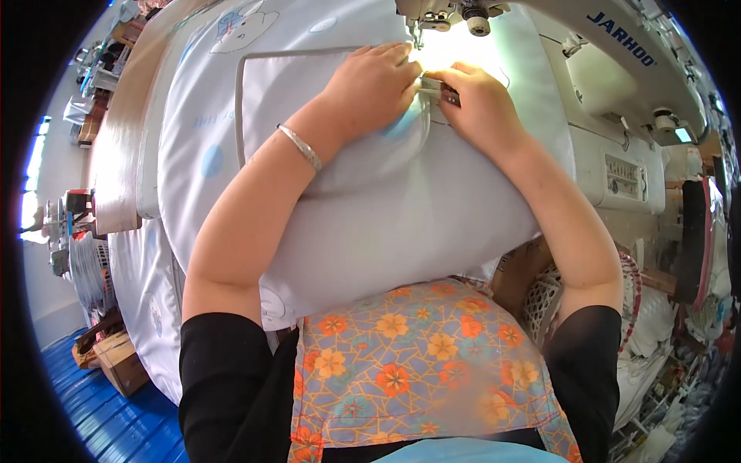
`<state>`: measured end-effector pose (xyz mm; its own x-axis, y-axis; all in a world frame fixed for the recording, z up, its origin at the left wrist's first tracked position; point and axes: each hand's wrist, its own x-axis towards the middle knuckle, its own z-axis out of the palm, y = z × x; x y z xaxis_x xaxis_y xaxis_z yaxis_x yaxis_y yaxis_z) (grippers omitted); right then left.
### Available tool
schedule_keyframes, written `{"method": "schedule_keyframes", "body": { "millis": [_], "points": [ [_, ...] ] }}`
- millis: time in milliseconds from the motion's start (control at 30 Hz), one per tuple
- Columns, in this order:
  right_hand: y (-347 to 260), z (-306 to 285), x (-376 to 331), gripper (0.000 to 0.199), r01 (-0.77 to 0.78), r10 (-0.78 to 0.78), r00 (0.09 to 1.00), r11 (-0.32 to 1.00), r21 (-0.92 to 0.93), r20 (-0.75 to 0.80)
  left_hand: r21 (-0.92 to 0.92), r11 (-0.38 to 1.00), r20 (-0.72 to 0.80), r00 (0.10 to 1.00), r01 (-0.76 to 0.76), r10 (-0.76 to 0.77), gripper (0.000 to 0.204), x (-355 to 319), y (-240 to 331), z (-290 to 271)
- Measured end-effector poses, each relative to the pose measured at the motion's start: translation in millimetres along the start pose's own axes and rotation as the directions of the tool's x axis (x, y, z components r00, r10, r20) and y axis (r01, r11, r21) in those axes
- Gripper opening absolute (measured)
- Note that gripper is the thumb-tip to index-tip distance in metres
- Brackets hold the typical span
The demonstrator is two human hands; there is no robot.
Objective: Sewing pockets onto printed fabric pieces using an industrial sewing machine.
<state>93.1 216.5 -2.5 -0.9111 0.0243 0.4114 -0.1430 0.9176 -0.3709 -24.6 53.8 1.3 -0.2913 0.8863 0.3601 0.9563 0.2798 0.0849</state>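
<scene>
a pale quilted cover, bulky and soft, lies heaped across the middle of the frame, its far edge drawn up under the needle of a white sewing machine at the upper right. the left hand presses flat-fingered on the cloth just left of the needle, apparently to keep the thick layers from sliding; it pins rather than grips. the right hand sits touching it, fingers pinched shut on a small dark piece at the fabric edge, likely a zip end or tab, though glare from the machine lamp makes that hard to tell. a silver bangle rings the left wrist. a grey piped border runs down the cover at centre left, with a printed cartoon figure near the top edge. the bulk of the cover rests against the person's floral apron in the lower centre, seemingly so its weight does not drag on the seam. more pale fabric hangs at the left, above a blue floor and a cardboard box. a white basket sits at the lower right.
</scene>
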Motion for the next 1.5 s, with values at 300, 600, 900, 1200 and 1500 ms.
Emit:
{"method": "schedule_keyframes", "body": {
  "millis": [300,600,900,1200,1500],
  "points": [
    [-16,-1,-13,0.032,0.191,-0.191,0.982,0.981,-0.044,0.014,-0.122,0.989,-0.061,0.993,0.089,-0.097,0.039,-92,-18,-49],
    [-17,5,-15,0.025,0.243,-0.258,0.964,0.954,-0.178,-0.068,-0.701,0.000,-0.103,-0.101,0.713,-0.990,0.041,-414,-50,-104],
    [-21,12,-6,0.022,0.228,-0.232,0.972,0.935,-0.273,0.016,-0.586,0.007,0.068,0.058,0.810,-0.996,0.031,-406,-92,-115],
    [-22,11,-5,0.024,0.214,-0.207,0.977,0.928,-0.303,0.057,0.195,0.599,-0.407,0.620,0.777,-0.671,0.045,-290,-59,-105],
    [-49,4,-37,0.032,0.171,-0.178,0.983,0.977,-0.124,-0.046,0.099,0.960,-0.209,0.948,0.263,-0.239,0.032,-169,-19,-77]
  ]
}}
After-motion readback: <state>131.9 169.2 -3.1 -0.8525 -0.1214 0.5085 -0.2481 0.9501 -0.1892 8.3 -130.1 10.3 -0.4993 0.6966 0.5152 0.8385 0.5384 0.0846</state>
